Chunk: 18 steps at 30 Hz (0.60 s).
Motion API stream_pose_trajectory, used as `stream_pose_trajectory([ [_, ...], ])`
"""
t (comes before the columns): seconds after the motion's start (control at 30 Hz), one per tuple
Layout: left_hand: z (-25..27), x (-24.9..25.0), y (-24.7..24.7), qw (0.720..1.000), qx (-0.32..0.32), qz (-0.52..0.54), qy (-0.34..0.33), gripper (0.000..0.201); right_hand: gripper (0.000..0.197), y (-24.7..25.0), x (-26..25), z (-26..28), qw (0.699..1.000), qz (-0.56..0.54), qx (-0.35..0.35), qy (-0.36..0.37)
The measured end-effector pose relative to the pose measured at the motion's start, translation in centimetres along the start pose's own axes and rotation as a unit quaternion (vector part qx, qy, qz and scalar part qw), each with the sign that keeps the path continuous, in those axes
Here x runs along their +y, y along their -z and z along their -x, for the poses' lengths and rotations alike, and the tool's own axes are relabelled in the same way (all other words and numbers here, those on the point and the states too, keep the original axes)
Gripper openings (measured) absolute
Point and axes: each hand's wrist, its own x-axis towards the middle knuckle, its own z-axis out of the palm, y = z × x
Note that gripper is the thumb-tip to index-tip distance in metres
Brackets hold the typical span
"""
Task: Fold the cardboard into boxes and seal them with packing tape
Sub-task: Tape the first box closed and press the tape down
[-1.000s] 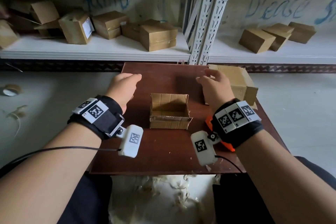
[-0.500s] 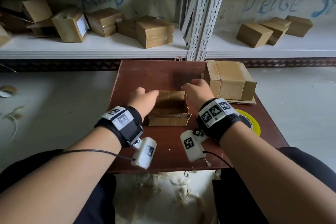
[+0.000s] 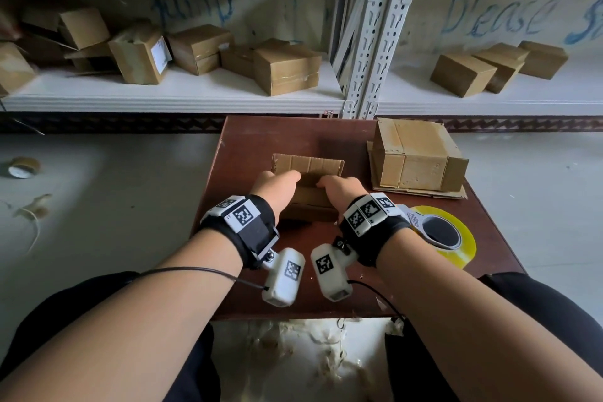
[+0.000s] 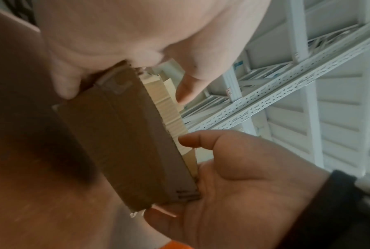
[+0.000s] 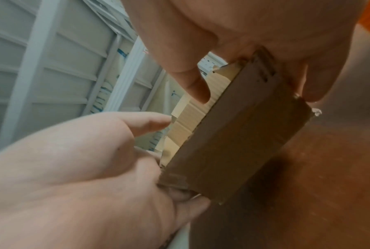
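Two hands bracket one small open cardboard box [image 3: 308, 196] on the brown counter [image 3: 261, 140]. Its long axis runs left to right between the grips, its mouth faces up, and the far flap stands upright. The left hand [image 3: 275, 188] holds the box's left end and the right hand [image 3: 339, 189] its right end — thumbs curl over the near rim, fingers wrap the end walls. Half a second earlier both hands sat at the outer corners; now they have closed inward over the top, fingertips nearly meeting. Just right of the right grip lies a yellow tape roll [image 3: 456, 238] — beyond it, a taped box [image 3: 417, 157].
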Motion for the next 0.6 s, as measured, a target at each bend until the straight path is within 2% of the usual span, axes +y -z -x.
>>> stream_pose_trajectory([
  [0.1,0.0,1.9,1.7,0.998,0.009,0.022,-0.054,0.072,0.034,1.1,-1.6,0.9,0.997,-0.061,0.01,0.051],
  [0.17,0.1,3.2,3.5,0.994,0.036,0.038,-0.098,0.071,0.011,1.9,-2.6,1.7,0.991,-0.09,0.002,0.103],
  [0.2,0.3,3.7,4.3,0.99,0.054,0.047,-0.122,0.06,0.01,2.4,-2.9,2.1,0.986,-0.103,-0.001,0.13],
  [0.27,0.3,4.1,5.5,0.982,0.077,0.084,-0.153,0.025,0.019,3.3,-3.1,2.7,0.978,-0.112,-0.008,0.178],
  [0.33,0.3,4.0,6.1,0.979,0.078,0.108,-0.155,0.014,0.018,3.7,-2.5,3.1,0.968,-0.13,-0.002,0.214],
  [0.43,0.0,3.3,6.5,0.981,0.065,0.107,-0.15,0.017,0.016,3.7,-1.5,3.5,0.965,-0.15,0.014,0.213],
  [0.53,0.1,3.0,6.3,0.982,0.065,0.107,-0.142,0.02,0.033,3.5,-1.1,3.3,0.967,-0.16,0.017,0.198],
  [0.6,0.0,3.0,6.0,0.983,0.061,0.107,-0.136,0.024,0.038,3.5,-1.0,3.2,0.968,-0.16,0.021,0.191],
])
